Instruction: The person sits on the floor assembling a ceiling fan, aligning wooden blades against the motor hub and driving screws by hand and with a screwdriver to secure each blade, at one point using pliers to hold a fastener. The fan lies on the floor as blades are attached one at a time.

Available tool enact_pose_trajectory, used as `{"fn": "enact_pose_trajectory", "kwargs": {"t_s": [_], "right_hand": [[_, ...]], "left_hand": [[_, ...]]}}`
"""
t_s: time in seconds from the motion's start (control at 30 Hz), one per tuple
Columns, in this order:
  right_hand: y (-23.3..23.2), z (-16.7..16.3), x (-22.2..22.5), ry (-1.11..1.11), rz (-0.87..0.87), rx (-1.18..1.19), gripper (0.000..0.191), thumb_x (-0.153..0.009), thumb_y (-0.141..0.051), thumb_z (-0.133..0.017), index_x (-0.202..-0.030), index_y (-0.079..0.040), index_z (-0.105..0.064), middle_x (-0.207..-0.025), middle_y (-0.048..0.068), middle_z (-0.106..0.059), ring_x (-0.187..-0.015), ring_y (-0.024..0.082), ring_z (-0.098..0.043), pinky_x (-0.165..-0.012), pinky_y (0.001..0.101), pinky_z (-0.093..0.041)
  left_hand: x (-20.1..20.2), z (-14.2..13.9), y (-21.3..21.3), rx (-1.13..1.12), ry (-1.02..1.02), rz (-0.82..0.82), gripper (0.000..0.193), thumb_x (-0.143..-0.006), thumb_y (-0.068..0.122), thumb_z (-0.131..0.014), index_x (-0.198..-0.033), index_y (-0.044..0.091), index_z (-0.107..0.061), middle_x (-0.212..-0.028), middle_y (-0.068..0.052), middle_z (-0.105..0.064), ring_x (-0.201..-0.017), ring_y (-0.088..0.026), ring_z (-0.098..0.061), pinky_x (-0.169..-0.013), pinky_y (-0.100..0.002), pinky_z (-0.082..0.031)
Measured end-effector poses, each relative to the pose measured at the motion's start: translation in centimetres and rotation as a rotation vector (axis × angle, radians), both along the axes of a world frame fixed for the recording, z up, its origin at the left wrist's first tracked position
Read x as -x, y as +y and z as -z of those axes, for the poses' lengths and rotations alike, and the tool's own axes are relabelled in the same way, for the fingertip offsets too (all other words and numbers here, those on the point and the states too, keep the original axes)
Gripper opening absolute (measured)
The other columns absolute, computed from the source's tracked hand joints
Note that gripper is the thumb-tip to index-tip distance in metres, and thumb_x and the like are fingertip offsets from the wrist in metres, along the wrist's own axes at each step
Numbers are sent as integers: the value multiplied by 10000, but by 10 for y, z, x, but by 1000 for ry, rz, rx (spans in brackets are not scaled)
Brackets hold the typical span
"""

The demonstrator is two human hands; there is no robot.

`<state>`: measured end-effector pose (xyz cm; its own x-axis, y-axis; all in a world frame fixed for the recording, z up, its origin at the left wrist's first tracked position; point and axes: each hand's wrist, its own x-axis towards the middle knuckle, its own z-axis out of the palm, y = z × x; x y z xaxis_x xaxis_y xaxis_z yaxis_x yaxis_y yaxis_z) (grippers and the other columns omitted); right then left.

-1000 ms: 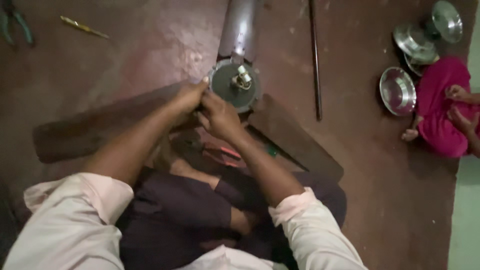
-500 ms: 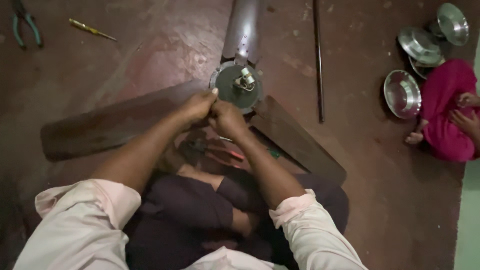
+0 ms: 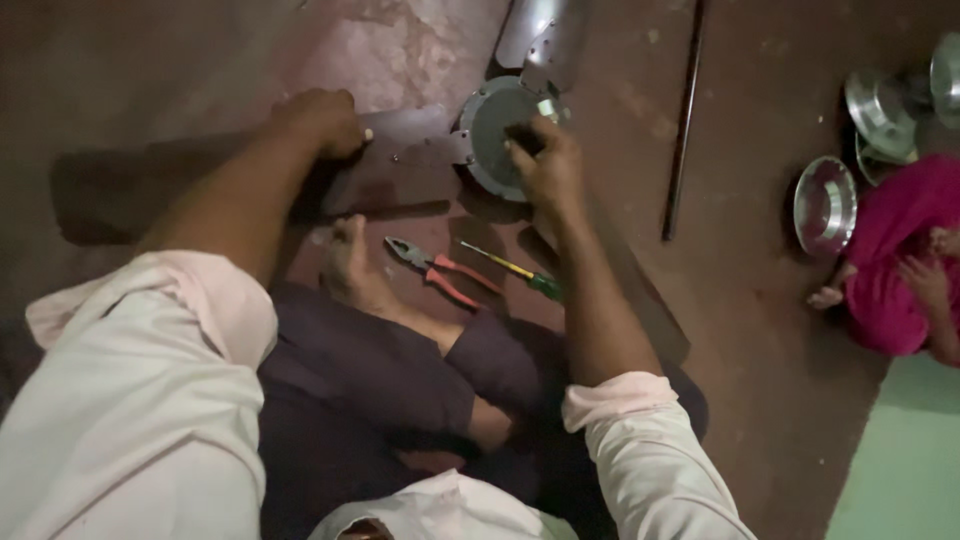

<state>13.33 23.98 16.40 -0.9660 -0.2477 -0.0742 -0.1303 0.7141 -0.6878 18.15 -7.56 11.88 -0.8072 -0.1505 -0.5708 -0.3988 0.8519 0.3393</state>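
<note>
Left hand (image 3: 322, 120) presses flat, fingers curled, on a brown fan blade (image 3: 200, 185); right hand (image 3: 545, 165) grips the round fan hub (image 3: 490, 130).

Left hand (image 3: 322, 120) rests on the fan blade (image 3: 240, 185) — left of the hub (image 3: 492, 135), which the right hand (image 3: 548, 165) touches; pliers (image 3: 432, 270) and screwdriver (image 3: 512, 270) lie nearer the person.

Fan hub (image 3: 497, 135): dull grey metal, smooth, under the right hand (image 3: 548, 170).
Fan blade (image 3: 400, 172), nine o'clock of hub: dark matt brown, left hand (image 3: 322, 122) pressing it.
Upper blade (image 3: 543, 35), twelve o'clock: shiny bare metal.
Pliers (image 3: 440, 270): red plastic grips, grey metal.
Bowls (image 3: 826, 205), three o'clock: glossy steel.
Floor (image 3: 200, 70): rough, worn.
</note>
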Motion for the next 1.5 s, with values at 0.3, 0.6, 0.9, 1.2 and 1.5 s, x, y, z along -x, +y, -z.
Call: {"fn": "enact_pose_trajectory", "kwargs": {"t_s": [0.3, 0.6, 0.9, 1.2, 1.5], "right_hand": [[-40, 19, 47, 303, -499, -288, 262, -757, -223, -781, -977, -82, -785, -920, 163, -755, -857, 357, -715, -742, 461, -559], [-63, 25, 47, 209, -507, -510, 305, -778, -370, -804, -1008, -170, -803, -935, 146, -750, -852, 382, -710, -759, 500, -548], [-65, 40, 41, 330, -535, -627, 255, -841, -386, -782, -1024, -212, -817, -903, 154, -757, -825, 372, -723, -735, 495, -561], [-68, 41, 41, 241, -522, -613, 213, -898, -315, -686, -1038, -199, -795, -914, 171, -748, -810, 401, -713, -720, 531, -558], [-68, 32, 23, 216, -489, -483, 241, -934, -173, -594, -1108, -171, -761, -1124, 146, -717, -967, 416, -687, -834, 533, -526]], "left_hand": [[4, 18, -9, -55, -26, 62, 440, -969, 404, -659, -1301, 118, -695, -1380, -180, -644, -1280, -388, -601, -1039, -519, -488], [1, 7, -9, -15, 16, 78, 374, -978, 313, -637, -1302, 135, -691, -1383, -172, -637, -1278, -372, -602, -1034, -539, -475], [1, 9, -12, -28, 42, 75, 383, -979, 349, -632, -1313, 170, -685, -1399, -142, -631, -1306, -355, -581, -1051, -558, -454], [6, 7, -8, -24, 4, 70, 412, -992, 407, -637, -1321, 163, -681, -1393, -156, -634, -1309, -360, -579, -1070, -574, -431], [2, 1, -7, -18, 43, 78, 393, -994, 383, -630, -1321, 169, -679, -1386, -158, -635, -1297, -366, -581, -1048, -568, -443]]}}
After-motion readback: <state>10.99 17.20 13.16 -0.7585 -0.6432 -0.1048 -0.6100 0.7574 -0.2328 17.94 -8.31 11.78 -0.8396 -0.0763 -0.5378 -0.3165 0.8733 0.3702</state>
